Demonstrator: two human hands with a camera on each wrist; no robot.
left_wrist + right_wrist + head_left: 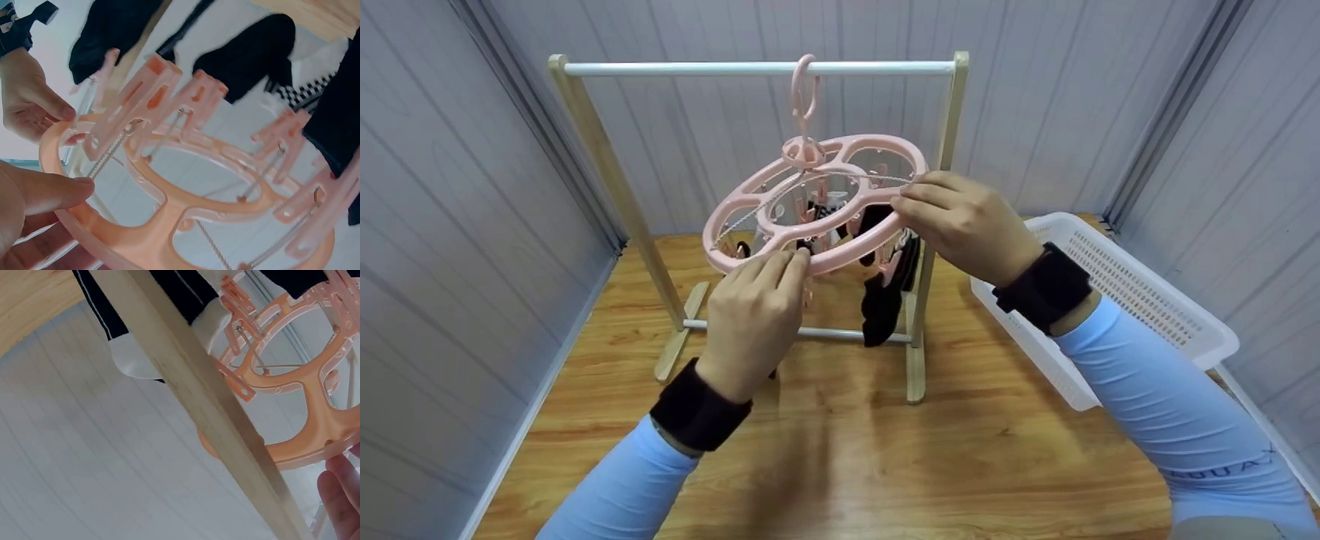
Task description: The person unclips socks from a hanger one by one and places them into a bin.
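At the far left stands the wooden drying rack [615,187] on the wooden table [840,450], with a white top bar [697,68] between its posts. From this bar hangs the pink round clip hanger [750,196] by its hook [804,86]; it is tilted, the near left side lower. The left hand [754,319] pinches the near rim of the hanger with thumb and fingertips. Under the ring, pink clips [154,95] hold black socks [883,300], and one sock with white part [135,360] shows in the right wrist view. The right hand [967,221] grips the right rim, fingers curled over it. At the far right lies a white plastic basket [1147,300], tilted on the table
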